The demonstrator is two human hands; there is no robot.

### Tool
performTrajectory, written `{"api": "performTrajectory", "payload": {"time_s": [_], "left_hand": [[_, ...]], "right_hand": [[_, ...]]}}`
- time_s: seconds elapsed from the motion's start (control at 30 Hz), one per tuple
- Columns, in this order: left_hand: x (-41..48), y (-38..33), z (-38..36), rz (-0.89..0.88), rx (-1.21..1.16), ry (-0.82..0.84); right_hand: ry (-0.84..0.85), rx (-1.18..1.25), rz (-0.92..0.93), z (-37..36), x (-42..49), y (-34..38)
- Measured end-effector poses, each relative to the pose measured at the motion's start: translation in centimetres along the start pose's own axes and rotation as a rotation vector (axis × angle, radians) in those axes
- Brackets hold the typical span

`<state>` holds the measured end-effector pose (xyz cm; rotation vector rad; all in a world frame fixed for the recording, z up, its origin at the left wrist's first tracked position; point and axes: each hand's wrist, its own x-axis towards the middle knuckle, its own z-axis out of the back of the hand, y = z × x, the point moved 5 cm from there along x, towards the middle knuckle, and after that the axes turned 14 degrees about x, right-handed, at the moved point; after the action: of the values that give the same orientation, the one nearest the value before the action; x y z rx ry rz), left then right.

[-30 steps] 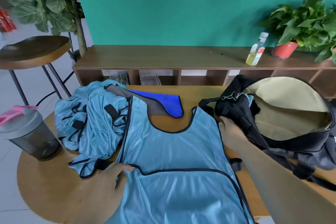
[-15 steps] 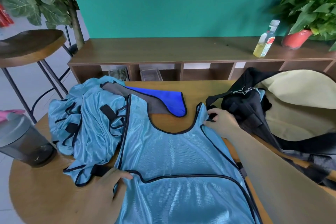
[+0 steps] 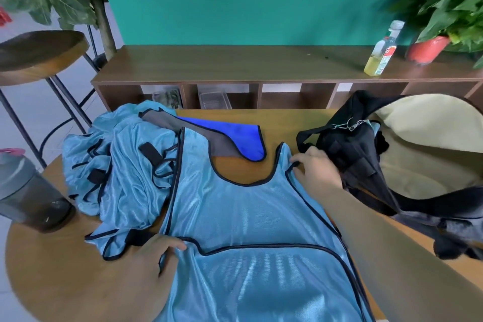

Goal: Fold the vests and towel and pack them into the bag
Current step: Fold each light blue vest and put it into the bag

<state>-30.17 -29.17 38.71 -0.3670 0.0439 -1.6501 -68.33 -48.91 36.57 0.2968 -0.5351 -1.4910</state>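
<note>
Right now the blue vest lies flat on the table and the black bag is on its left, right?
No. In the head view the black bag is on its right; the blue vest does lie flat on the table.

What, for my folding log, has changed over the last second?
The right hand left the black, beige-lined fabric bag and moved left onto the spread light-blue mesh vest, now pinching its shoulder strap. The left hand still holds the vest's side edge.
</note>
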Motion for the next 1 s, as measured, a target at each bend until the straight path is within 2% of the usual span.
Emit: {"api": "performTrajectory", "payload": {"time_s": [0.07,0.1,0.2,0.37,0.47,0.57,0.63,0.77,0.87,0.93,1.0], "left_hand": [[0.2,1.2,-0.6,0.083,0.165,0.026],[-0.2,2.3,-1.4,0.123,0.171,0.067],[0.4,2.6,-2.7,0.184,-0.073,0.193],[-0.1,2.7,-2.5,0.158,-0.103,0.128],[-0.5,3.1,-2.4,0.139,0.003,0.113],[-0.3,2.7,-2.1,0.156,-0.025,0.098],[-0.4,2.4,-1.6,0.16,-0.017,0.085],[-0.4,2.4,-1.7,0.181,0.004,0.108],[-0.3,2.4,-2.1,0.171,-0.046,0.117],[-0.3,2.4,-2.2,0.166,-0.083,0.105],[-0.3,2.7,-2.6,0.166,-0.108,0.113]], "right_hand": [[0.036,0.015,-0.051,0.4,0.4,0.1],[0.034,0.024,-0.065,0.4,0.4,0.3],[-0.082,0.215,-0.172,1.8,0.5,0.3],[-0.207,0.668,-0.4,2.7,0.7,-0.5],[-0.205,0.828,-0.527,2.1,1.4,-0.9],[-0.167,0.953,-0.651,1.2,2.6,-1.6],[-0.11,0.846,-0.632,1.1,3.0,-1.7],[0.004,0.065,-0.218,1.3,3.3,-1.0],[0.006,-0.287,-0.146,0.3,2.6,-0.9],[-0.073,-0.471,-0.11,0.4,1.6,0.4],[-0.152,-0.479,-0.025,0.3,0.2,2.6]]}}
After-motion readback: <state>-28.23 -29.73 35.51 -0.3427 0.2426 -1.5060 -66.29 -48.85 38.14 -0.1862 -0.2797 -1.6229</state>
